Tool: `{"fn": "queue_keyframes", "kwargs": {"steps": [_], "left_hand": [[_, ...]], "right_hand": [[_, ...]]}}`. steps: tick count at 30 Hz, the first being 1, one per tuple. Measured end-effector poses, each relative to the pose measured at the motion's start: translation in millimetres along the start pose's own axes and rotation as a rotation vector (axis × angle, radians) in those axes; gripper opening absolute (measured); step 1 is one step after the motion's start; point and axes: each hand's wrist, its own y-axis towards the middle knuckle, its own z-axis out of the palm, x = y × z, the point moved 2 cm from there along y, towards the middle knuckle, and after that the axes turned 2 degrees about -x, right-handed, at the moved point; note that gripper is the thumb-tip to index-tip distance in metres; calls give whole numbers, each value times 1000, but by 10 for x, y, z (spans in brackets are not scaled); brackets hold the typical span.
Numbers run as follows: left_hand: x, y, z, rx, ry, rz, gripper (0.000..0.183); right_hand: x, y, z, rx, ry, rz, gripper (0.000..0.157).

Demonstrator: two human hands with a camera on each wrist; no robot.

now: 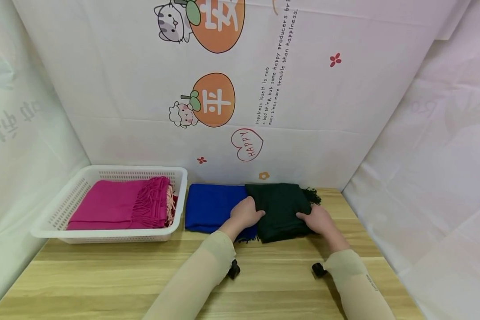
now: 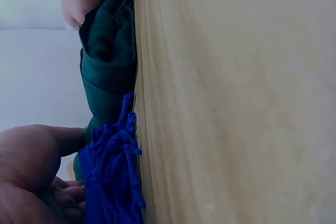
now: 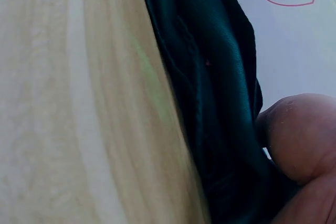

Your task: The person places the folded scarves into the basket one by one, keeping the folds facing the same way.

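Note:
A folded dark green scarf [image 1: 282, 213] lies at the back of the table, its left part overlapping a folded blue scarf [image 1: 214, 206]. My left hand [image 1: 246, 213] holds the green scarf's left side, thumb on top, over the blue one. On the opposite side my right hand [image 1: 318, 219] grips the green scarf's right edge, thumb on the upper face and fingers hidden by cloth. Blue fringe [image 2: 113, 166] hangs close to the left hand in the left wrist view. In the right wrist view the green folds [image 3: 210, 87] are stacked beside the right thumb [image 3: 299, 135].
A white plastic basket [image 1: 180, 195] stands at the left, with a folded magenta scarf [image 1: 108, 202] and pale pink fringe [image 1: 170, 202] inside. Behind the scarves rises a white printed cloth wall [image 1: 304, 146]. The wooden table [image 1: 272, 284] extends toward me.

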Motion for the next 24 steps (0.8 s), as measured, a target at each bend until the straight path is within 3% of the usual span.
{"fn": "queue_keyframes", "kwargs": {"steps": [15,19,24], "left_hand": [[-122,-58,14,22,132,46,67],[-150,-64,11,10,133,50,54],[-176,-43,49,-5,97,59,25]], "right_hand": [[33,-70,-115,112,1,48,84],[22,-84,-125,135,22,63,87],[6,-108,-148,142,8,54,87]]}}
